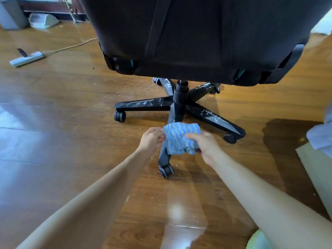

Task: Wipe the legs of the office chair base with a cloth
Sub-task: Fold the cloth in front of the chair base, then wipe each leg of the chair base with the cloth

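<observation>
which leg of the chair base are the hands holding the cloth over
The near leg, pointing toward the camera: the cloth, gripped by the left hand and right hand, covers its middle. The other four legs show bare, farther back.

Inspection finds no legible text, label, brand, number or sign on the chair (197,33), the cloth (181,139) or the power strip (27,59).

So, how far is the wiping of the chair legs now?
Done: no leg looks clearly finished. In hand: the left hand and right hand hold the blue cloth over the nearest leg. Remaining: the left leg, right leg and rear-right leg all show white smears.
</observation>
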